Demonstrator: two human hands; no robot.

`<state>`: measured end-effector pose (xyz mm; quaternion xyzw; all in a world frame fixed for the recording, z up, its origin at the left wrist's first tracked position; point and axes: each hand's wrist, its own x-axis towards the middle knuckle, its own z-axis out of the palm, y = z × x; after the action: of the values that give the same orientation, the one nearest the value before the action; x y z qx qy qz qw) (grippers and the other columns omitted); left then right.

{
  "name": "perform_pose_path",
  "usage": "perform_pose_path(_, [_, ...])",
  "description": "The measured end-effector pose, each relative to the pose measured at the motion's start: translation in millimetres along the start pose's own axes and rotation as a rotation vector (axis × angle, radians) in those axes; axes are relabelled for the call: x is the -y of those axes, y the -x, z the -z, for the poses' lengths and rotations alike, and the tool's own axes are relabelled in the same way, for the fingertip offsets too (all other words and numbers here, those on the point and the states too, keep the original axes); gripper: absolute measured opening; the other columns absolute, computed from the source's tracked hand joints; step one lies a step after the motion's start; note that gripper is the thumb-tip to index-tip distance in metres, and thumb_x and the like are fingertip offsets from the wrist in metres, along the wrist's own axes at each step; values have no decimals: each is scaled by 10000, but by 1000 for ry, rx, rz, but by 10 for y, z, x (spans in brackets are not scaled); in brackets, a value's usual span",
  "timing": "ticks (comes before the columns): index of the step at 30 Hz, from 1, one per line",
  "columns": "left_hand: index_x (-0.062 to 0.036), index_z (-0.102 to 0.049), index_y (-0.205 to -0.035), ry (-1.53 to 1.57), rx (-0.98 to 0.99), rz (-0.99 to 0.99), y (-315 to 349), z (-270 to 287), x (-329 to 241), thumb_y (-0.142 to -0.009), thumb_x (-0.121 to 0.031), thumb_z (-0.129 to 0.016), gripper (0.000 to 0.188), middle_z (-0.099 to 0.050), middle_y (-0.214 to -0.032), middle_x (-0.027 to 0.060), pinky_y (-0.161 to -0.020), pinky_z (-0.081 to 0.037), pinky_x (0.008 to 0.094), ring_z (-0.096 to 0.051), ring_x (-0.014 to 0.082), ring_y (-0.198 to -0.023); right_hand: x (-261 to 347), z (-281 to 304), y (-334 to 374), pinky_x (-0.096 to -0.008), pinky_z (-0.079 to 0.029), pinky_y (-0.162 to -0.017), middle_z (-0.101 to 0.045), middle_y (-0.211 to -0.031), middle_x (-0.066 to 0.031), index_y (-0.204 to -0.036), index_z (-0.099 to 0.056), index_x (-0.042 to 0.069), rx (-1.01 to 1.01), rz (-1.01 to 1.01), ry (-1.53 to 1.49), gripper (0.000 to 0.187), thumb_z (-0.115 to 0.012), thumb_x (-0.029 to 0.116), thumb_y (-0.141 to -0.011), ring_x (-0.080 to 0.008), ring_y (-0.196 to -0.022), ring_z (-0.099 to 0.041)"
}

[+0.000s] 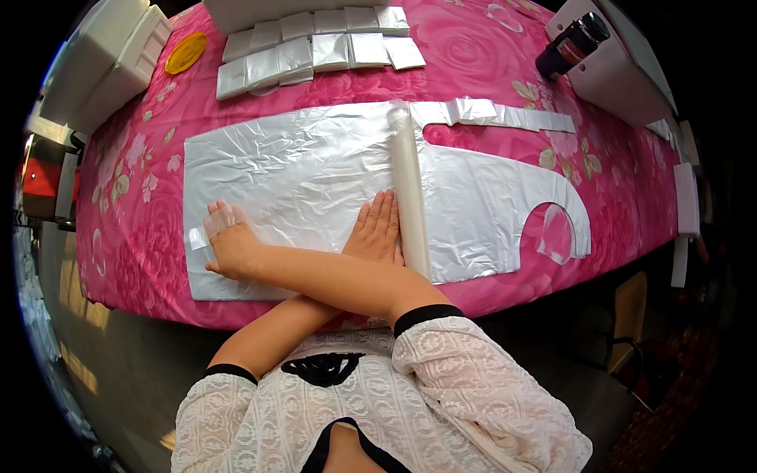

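A thin silvery-white plastic apron (300, 150) lies spread over the table, with a long strap (505, 116) and a curved loop at its right end. Across it rests a pale, translucent tube (408, 189). My forearms cross, the right over the left. My left hand (377, 230) presses flat on the apron, its fingers stretched out alongside the tube. At the apron's left end, my right hand (233, 243) lies with fingers spread, the tips slightly blurred. Near those fingers is a small white patch (199, 238). Neither hand grips anything.
Rows of folded silvery packets (331, 52) line the far side of the pink floral tablecloth (134, 229). White boxes (118, 67) and a yellow oval object (186, 54) are far left. A dark bottle (569, 49) stands by a white box (619, 79) far right. A chair (628, 319) is lower right.
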<state>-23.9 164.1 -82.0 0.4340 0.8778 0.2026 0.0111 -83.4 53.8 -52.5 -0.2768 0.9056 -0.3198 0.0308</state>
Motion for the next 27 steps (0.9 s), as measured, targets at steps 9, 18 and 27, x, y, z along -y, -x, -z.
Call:
perform_pose_path(9, [122, -246, -1321, -50, -70, -5, 109, 78, 5, -781, -256, -494, 704, -181, -1409, 293, -1078, -147, 482, -166, 406, -1329, 59, 1368, 415, -404, -417, -898, -389, -1324, -239, -1280, -436, 46, 766, -23, -90, 524, -477, 48, -758, -388, -1083, -484])
perform_pose_path(18, [-23, -484, -1116, 364, -219, 91, 889, 902, 321, -667, -64, -679, 492, -521, -1069, 149, -880, -404, 378, -493, 330, -1032, -403, 1406, 1033, -403, -345, -1003, -292, -1390, -221, -1372, -302, 76, 32, 51, -20, 765, -448, -90, -639, -379, -1263, -316])
perform_pose_path(27, [-32, -346, -1237, 559, -650, 463, 562, 968, 527, -645, -32, -746, 714, -595, -963, 88, -788, -445, 287, -585, 183, -896, -379, 1254, 1130, -418, -272, -1056, -262, -1413, -201, -1365, -320, 93, 45, 94, 1, 771, -456, -112, -634, -378, -1322, -205])
